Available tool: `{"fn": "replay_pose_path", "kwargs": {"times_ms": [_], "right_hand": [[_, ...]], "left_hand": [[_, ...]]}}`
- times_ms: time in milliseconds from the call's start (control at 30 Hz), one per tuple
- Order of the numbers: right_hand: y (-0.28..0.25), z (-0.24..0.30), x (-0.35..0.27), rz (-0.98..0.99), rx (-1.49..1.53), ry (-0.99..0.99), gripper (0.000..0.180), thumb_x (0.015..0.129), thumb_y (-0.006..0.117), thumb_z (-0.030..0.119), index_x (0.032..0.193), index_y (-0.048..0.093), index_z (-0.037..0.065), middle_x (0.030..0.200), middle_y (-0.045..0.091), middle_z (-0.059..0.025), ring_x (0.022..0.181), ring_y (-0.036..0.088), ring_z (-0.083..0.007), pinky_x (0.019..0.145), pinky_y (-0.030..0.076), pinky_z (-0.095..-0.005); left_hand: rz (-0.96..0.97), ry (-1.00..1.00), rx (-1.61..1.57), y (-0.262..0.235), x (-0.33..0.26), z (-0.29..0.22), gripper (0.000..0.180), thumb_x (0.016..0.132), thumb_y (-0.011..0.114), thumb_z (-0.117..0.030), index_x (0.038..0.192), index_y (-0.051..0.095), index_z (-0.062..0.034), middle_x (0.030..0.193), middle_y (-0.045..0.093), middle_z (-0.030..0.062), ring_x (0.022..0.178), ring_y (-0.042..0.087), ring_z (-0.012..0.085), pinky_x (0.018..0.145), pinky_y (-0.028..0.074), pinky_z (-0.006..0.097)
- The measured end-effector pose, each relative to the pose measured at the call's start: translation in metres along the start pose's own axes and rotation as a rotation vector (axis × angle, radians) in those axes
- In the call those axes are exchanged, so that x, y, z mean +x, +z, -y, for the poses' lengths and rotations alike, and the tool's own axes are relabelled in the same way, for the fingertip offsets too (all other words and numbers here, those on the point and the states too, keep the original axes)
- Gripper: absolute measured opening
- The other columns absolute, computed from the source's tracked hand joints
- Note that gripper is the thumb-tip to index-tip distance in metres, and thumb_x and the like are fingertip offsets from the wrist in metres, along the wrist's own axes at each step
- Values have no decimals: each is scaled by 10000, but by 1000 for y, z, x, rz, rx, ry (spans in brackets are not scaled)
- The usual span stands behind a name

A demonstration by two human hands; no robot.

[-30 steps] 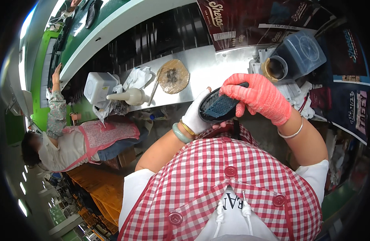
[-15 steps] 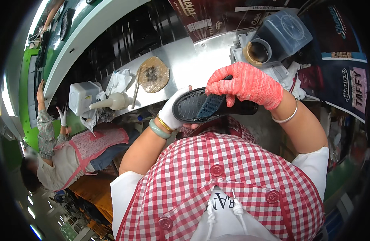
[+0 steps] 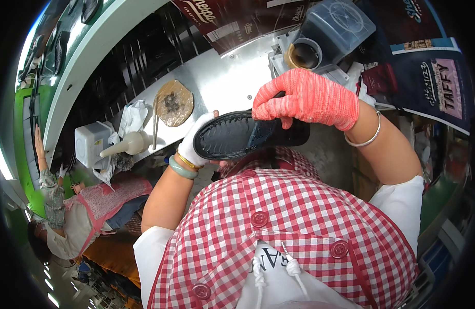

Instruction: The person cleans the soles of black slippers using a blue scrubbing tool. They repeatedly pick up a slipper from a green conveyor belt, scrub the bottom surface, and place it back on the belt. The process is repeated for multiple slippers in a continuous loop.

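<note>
A black shoe sole (image 3: 230,136) lies tilted across my two hands, its stitched-looking rim and hollow face turned up. My left hand (image 3: 195,135), in a white glove with bare fingertips, is closed around the toe end. Over the middle of the sole is my right hand (image 3: 307,98), in a coral knit glove, its fingers pinched together. They hold a thin dark tool (image 3: 280,95); one end pokes out above the fingers, and the rest is hidden, so its kind cannot be told. A bluish wet sheen (image 3: 257,135) shows on the sole beside the fingertips.
On the metal bench (image 3: 230,77) lie a brown wrapped disc (image 3: 174,103), a thin stick (image 3: 154,123) and a white squeeze bottle (image 3: 128,144). A white container (image 3: 93,145) stands left, a clear bluish container (image 3: 345,26) and a dark-filled cup (image 3: 304,54) right. A co-worker (image 3: 101,206) is far left.
Both hands and the sole sit further left in the picture, as does the whole bench. My right hand has shifted along the sole; the bluish patch shows smaller and darker.
</note>
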State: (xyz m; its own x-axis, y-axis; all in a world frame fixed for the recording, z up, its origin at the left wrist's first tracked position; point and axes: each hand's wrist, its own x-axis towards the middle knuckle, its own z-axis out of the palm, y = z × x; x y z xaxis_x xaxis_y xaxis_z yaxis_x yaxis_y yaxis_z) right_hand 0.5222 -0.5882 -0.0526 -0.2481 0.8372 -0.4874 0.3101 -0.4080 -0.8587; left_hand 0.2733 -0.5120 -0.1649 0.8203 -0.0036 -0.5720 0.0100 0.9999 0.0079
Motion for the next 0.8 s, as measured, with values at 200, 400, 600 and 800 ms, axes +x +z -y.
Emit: {"fn": "replay_pose_path", "kwargs": {"times_ms": [200,400,600,800], "right_hand": [[-12,-18,-11,-63,46,-6,234,807,617,245,909,671,40,743,627,-39,546,561,-107,551,455,-246],[-12,-33,-22,-240,169,-46,239,804,612,231,913,677,29,773,643,-19,597,559,-76,566,470,-222],[31,-27,3,-181,323,-548,162,754,697,79,898,678,8,850,667,-80,832,614,-144,767,478,-271],[22,-33,-8,-167,-97,-694,199,699,743,76,872,668,15,859,667,-95,872,646,-224,741,515,-310]], "left_hand": [[-93,83,292,4,-3,-1,657,910,326,-524,1240,449,31,946,621,248,445,579,317,318,446,354],[-93,94,238,3,2,0,643,913,316,-523,1221,466,21,936,626,225,440,569,314,313,436,335],[74,99,187,11,13,4,603,919,274,-526,1185,486,-29,916,623,215,414,536,315,286,383,331],[45,161,144,1,4,4,644,892,329,-542,1216,473,-5,928,617,231,446,554,331,324,423,371]]}}
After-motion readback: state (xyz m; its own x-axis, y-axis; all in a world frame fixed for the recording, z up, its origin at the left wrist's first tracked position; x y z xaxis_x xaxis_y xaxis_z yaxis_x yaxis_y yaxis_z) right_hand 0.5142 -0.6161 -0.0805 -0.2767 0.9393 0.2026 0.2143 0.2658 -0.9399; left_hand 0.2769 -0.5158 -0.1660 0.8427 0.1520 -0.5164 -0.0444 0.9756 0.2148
